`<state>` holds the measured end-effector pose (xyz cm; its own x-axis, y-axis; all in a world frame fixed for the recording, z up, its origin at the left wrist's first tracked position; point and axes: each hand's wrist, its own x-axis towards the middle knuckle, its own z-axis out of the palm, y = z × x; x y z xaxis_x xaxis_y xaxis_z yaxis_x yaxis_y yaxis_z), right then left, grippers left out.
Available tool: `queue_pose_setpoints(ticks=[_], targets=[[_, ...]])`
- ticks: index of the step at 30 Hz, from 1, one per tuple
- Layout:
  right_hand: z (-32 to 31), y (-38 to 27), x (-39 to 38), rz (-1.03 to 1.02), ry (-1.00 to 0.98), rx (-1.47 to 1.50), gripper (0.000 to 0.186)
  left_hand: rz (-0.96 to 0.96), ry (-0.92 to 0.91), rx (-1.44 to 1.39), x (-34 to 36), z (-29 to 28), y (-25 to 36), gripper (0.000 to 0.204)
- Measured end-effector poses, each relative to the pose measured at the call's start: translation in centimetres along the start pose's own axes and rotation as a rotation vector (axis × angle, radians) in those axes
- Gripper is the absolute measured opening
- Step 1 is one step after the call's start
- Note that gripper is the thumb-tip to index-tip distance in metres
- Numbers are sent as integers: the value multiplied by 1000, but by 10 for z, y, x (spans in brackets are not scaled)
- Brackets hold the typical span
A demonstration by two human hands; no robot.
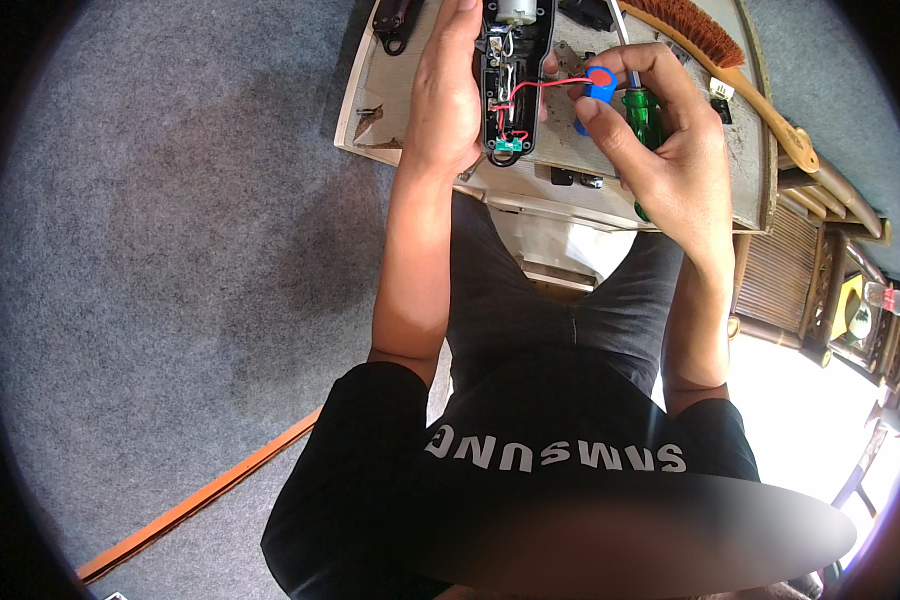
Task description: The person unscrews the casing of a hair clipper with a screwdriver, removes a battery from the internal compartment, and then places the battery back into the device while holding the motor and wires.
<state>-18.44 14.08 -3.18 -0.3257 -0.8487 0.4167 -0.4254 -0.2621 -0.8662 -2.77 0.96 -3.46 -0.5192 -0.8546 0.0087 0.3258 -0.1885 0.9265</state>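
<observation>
My left hand (448, 95) is wrapped round an opened black device housing (544, 60), held upright over the table. Inside it show a silver motor (517, 10), thin wires and a small green circuit board (509, 146) at the near end. A red wire (555, 83) runs from the housing to a blue cylindrical battery (598, 90) with a red end. Thumb and fingers of my right hand (682, 150) pinch this battery. Behind that hand is a green-handled screwdriver (644, 118), its shaft pointing away; whether the palm also grips it, I cannot tell.
Beneath my hands is a light wooden table (570, 200) with raised edges. A brown-bristled brush (705, 35) with a wooden handle lies along its right side. Another black part (395, 22) with a loop rests at the far left. Small black pieces (575, 178) sit near the front edge.
</observation>
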Motion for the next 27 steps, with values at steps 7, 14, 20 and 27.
queue_pose_setpoints(ticks=[7,14,20,27], targets=[[0,0,0,7,-8,7,26,118,-158,-53,6,-10,-5,49],[0,-1,0,21,-11,-1,27,91,-164,-71,7,-16,-10,50],[1,0,-1,17,-13,12,27,117,-145,-50,6,-11,-6,50],[1,4,0,-35,-18,-30,30,148,-140,-4,4,-2,-2,52]])
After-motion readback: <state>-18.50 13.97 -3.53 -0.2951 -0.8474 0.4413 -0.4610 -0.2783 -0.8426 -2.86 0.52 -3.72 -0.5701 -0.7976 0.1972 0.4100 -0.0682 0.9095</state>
